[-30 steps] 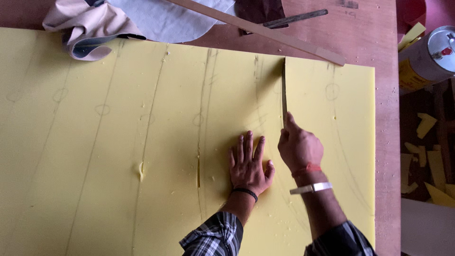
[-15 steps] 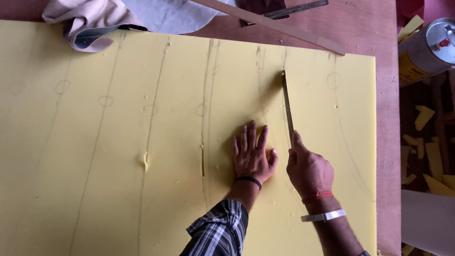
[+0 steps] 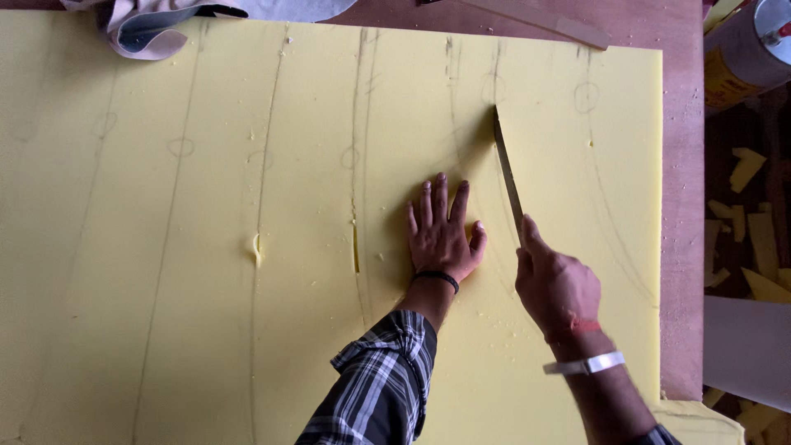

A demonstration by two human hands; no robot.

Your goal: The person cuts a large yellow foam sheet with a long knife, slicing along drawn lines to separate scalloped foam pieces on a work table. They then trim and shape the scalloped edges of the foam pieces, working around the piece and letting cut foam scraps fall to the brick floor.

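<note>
The foam (image 3: 247, 247) lay flat across the table (image 3: 680, 247), marked with long pencil curves and small circles. My left hand (image 3: 441, 239) was spread open, palm down, pressing the foam just left of the cut. My right hand (image 3: 556, 284) was closed around the handle of a blade (image 3: 507, 173) sunk in along one curved line. I judged the main risk was the blade wandering off the line, since soft foam gives and drags. A slip sideways could also bring the edge into my left thumb (image 3: 476, 239), which sat near it. Uneven pressing might bunch the foam and leave a ragged edge.
</note>
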